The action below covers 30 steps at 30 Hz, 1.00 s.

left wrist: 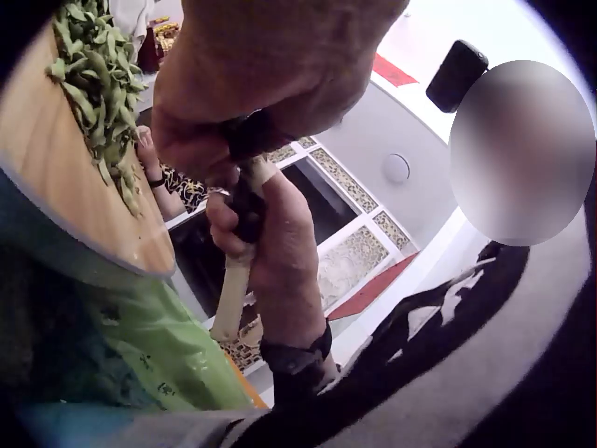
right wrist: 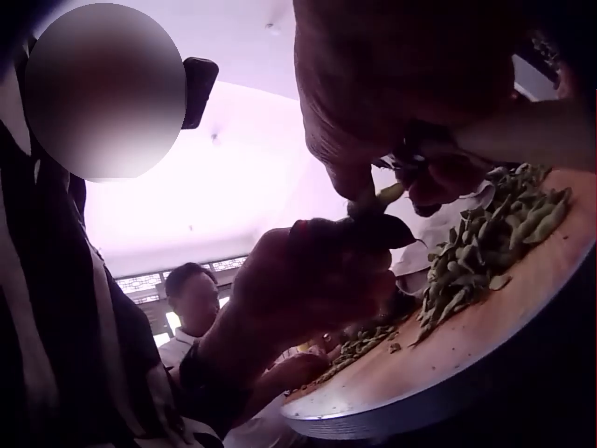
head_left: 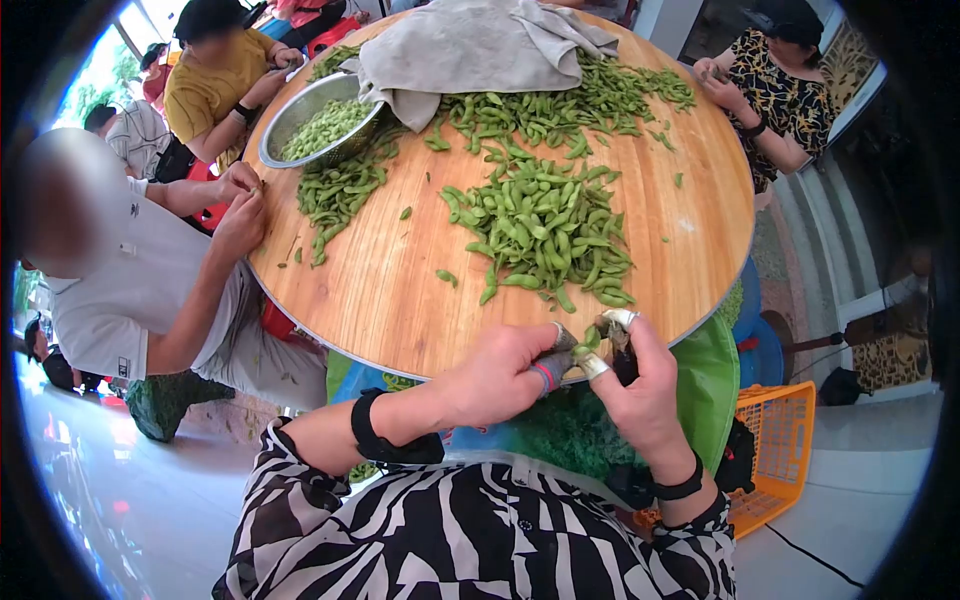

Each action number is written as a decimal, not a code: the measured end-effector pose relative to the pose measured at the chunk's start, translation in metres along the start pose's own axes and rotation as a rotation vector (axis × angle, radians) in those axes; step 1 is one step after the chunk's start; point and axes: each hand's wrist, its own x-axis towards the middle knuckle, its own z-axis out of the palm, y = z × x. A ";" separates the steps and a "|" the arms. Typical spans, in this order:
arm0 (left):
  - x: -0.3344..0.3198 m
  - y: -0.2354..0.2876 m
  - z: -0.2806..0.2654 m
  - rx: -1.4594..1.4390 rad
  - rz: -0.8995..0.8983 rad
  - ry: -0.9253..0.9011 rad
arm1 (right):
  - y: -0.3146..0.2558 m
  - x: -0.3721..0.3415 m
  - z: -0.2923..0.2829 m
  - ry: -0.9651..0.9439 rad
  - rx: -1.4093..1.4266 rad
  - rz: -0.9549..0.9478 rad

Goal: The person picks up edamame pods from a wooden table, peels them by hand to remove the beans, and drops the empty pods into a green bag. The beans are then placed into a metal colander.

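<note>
Over the near edge of the round wooden table [head_left: 400,290], my two hands meet at a green soybean pod [head_left: 590,338]. The left hand [head_left: 505,370] pinches it from one side with curled fingers, one wearing a grey-and-pink wrap. Thumb and fingers of the right hand [head_left: 640,390] hold it from the other side, with pale coverings on thumb and fingertip. In the right wrist view the pod [right wrist: 381,198] shows between both hands' fingers; the left wrist view mostly hides it behind them. A heap of soybean pods [head_left: 550,225] lies just beyond the hands.
A metal colander [head_left: 270,145] of shelled beans stands at the far left, beside a grey cloth [head_left: 470,55] over more pods. People sit around the table, one close on the left [head_left: 120,280]. A green bag [head_left: 710,375] hangs below the edge; an orange crate [head_left: 785,440] stands right.
</note>
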 end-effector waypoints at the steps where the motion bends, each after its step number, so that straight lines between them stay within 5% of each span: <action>1: -0.002 0.004 0.001 0.000 -0.004 0.001 | 0.000 -0.001 0.001 -0.002 0.003 0.002; 4: -0.002 0.006 0.006 -0.050 0.004 0.017 | -0.002 -0.003 -0.001 -0.008 -0.114 -0.125; 6: 0.001 -0.006 0.009 0.075 0.162 0.044 | -0.004 -0.004 0.000 0.017 -0.213 -0.232; 27: -0.023 -0.023 0.012 0.260 0.173 -0.212 | 0.028 -0.028 -0.004 -0.333 -0.084 0.103; 30: -0.065 -0.015 -0.027 0.542 0.128 -0.239 | 0.038 -0.026 -0.008 -0.412 -0.111 -0.097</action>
